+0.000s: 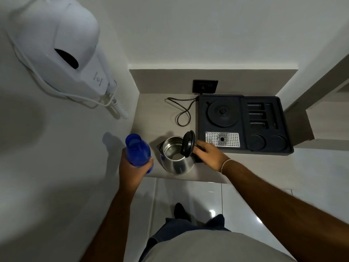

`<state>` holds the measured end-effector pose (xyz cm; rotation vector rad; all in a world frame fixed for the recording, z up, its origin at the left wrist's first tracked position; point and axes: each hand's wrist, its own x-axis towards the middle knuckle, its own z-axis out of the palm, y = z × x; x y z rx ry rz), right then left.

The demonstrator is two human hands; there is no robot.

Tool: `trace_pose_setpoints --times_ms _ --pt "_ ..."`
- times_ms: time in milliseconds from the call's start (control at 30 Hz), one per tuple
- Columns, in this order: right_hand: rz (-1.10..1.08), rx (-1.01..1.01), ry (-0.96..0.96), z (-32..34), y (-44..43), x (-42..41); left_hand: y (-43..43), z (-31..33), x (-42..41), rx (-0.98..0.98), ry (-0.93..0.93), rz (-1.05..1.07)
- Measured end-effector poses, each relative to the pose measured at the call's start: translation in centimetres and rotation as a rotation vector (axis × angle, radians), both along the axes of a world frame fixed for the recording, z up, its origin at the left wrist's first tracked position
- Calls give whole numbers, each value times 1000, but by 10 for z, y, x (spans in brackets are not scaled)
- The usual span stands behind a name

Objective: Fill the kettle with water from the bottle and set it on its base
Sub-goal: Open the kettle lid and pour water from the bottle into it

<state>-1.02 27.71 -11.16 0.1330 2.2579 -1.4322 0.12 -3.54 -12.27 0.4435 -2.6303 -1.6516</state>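
Grey shirt (pixel 217 246) fills the bottom edge, cut off by the frame. Left hand (pixel 133 172) wraps closed around the lower body of a translucent blue plastic bottle (pixel 137 151), upright and uncapped, its base hidden by fingers. Just beside it, on the beige counter (pixel 149 114), stands the stainless steel kettle (pixel 176 160), black lid (pixel 187 143) flipped up. Right hand (pixel 209 153) clasps the mostly hidden handle. Farther right, the round black base (pixel 222 113) sits in a black tray (pixel 268 148).
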Motion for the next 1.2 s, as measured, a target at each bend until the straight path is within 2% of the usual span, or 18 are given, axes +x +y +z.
trace_pose_setpoints --times_ms 133,267,400,800,1200 --pt "3 -14 9 -1 1 -1 -12 14 10 38 -71 -187" --pt "2 -31 17 -1 0 -2 -16 17 25 -142 -99 -310" --pt "4 -41 22 -1 1 -2 -17 20 35 -211 -172 -392" --pt "2 -56 36 -1 2 -1 3 40 35 -669 -218 -395" --pt "-14 -51 45 -5 3 -2 2 48 37 -841 -229 -354"
